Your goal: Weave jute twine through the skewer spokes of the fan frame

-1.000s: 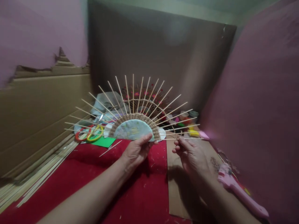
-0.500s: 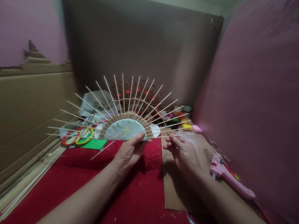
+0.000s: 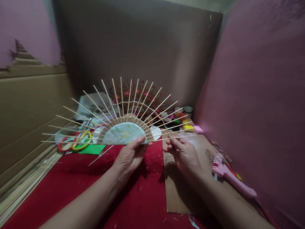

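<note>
My left hand (image 3: 130, 155) is closed on the lower right edge of a half-round woven piece, thumb in front and fingers behind. Its pale blue-green half disc (image 3: 122, 133) has a woven cord band (image 3: 130, 118) around the curve. Thin wooden sticks (image 3: 106, 95) fan out from the band, the lowest ones nearly level. With thumb and fingers pinched, my right hand (image 3: 185, 156) holds a thin brown cord (image 3: 156, 112) beside the lowest right stick. The cord loops up in an arc across the sticks; its exact path around them is hard to make out.
Red cloth (image 3: 140, 203) covers the surface, with a brown board (image 3: 176, 194) on the right. A pink glue gun (image 3: 233, 178) lies by the wall. Scissors (image 3: 82, 140), green paper (image 3: 94, 149) and long strips (image 3: 33, 181) are at left; small tubs (image 3: 188, 109) stand behind.
The view has shifted slightly, so the fan-shaped piece and both hands appear a little further left. Both hands keep the same hold, with hardly any other movement.
</note>
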Action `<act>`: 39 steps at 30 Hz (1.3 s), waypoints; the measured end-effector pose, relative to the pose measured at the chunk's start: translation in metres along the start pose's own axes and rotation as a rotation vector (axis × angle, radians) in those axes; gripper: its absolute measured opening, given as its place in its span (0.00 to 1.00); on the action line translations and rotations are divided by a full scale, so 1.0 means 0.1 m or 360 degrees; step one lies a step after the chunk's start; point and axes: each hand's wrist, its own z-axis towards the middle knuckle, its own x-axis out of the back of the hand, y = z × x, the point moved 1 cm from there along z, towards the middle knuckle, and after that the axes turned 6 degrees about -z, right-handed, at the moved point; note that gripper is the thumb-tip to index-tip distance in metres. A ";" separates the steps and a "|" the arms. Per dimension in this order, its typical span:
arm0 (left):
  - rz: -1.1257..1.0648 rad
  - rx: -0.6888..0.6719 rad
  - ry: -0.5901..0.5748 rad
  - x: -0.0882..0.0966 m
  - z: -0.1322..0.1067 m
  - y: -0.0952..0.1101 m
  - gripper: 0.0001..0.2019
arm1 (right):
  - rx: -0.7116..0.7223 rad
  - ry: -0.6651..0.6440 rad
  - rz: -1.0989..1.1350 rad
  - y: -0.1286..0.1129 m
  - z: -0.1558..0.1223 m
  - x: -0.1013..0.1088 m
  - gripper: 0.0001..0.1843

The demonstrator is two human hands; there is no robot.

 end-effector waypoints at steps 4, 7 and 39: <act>0.0025 -0.0006 -0.0011 0.01 0.01 0.00 0.07 | -0.0013 -0.0009 -0.0008 0.01 -0.01 0.00 0.08; 0.0077 0.0015 -0.0027 0.03 0.01 0.00 0.06 | -0.0032 -0.0018 -0.0021 0.00 -0.03 -0.03 0.09; 0.0320 0.0231 -0.0295 0.05 -0.10 -0.09 0.05 | 0.0019 -0.0201 -0.0156 -0.03 -0.15 -0.06 0.07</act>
